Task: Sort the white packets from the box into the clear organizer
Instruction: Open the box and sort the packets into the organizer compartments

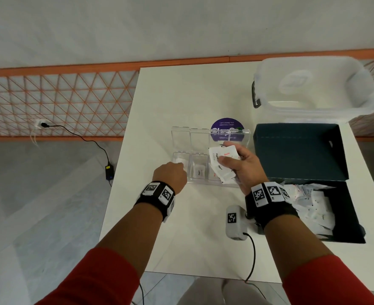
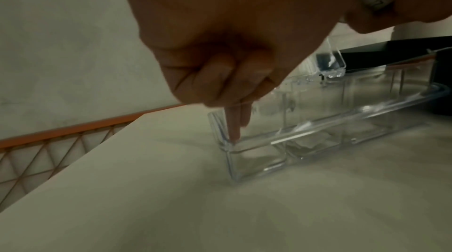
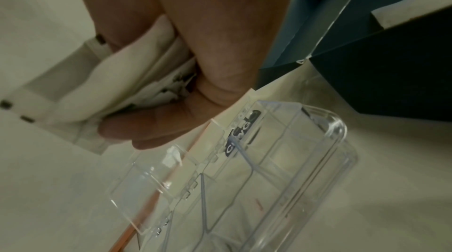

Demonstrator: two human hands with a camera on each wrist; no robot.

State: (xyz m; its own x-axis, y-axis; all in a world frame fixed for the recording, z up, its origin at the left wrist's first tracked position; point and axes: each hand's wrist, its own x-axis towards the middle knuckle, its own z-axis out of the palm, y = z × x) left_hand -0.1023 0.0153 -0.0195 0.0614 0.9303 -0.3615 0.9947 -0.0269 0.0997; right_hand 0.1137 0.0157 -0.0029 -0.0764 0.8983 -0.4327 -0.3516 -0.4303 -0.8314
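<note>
White packets (image 1: 222, 164) are fanned in the right hand (image 1: 242, 166), thumb across the top one, held above the right end of the clear organizer (image 1: 200, 172), which stands on the desk (image 1: 181, 227) with its lids raised; many more packets lie in the dark box (image 1: 344, 216) at the right. The left hand (image 1: 170, 176) is at the organizer's left compartment, where one packet lies; another lies in the middle compartment. Risk: the fan is loose, so several packets may slip together into the wrong compartment. The left wrist view shows the left hand (image 2: 220, 59) with most fingers curled and two extended fingers (image 2: 233, 130) reaching down inside the organizer (image 2: 318, 136) at its left corner; this grip encloses nothing. A hard press there could slide or tip the light organizer. The right wrist view shows the right hand (image 3: 195, 53) pinching the packet stack (image 3: 85, 91) between thumb and fingers, above the organizer (image 3: 281, 178).
</note>
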